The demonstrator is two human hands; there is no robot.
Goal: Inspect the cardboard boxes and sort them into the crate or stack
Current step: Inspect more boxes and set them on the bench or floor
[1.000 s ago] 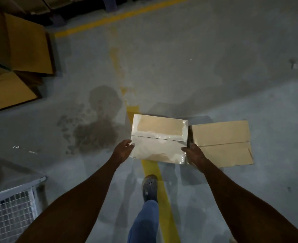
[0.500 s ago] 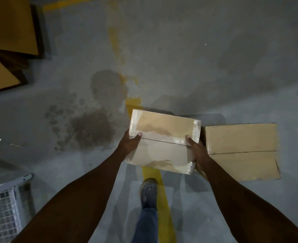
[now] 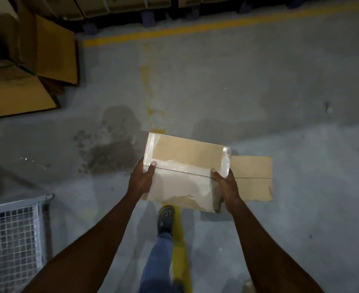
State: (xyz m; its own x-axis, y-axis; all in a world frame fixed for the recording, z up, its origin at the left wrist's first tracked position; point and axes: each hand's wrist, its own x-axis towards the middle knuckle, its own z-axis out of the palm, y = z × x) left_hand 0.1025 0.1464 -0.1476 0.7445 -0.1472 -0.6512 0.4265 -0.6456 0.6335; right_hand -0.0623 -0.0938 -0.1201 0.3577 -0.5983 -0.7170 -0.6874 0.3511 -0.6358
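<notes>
Left hand (image 3: 142, 180): grips the left end of the tan, tape-wrapped cardboard box (image 3: 187, 163), thumb on top. Right hand (image 3: 225, 185): grips the right end likewise. Box: held clear of the grey concrete floor (image 3: 216, 92), long axis across my body. White wire-mesh crate (image 3: 11, 235): lower left, nearer my left hand. Flat brown carton (image 3: 252, 178): on the floor, right, just behind the box. I judge the sort undecided.

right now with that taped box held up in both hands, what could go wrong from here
1. The left hand and right hand hold the taped box only by its end faces, which look covered in glossy tape; it could slip.
2. Its top seam is open and the near flap looks torn, so the flaps might spread.
3. A second cardboard box lies on the floor just beyond it, a possible trip hazard.
</notes>
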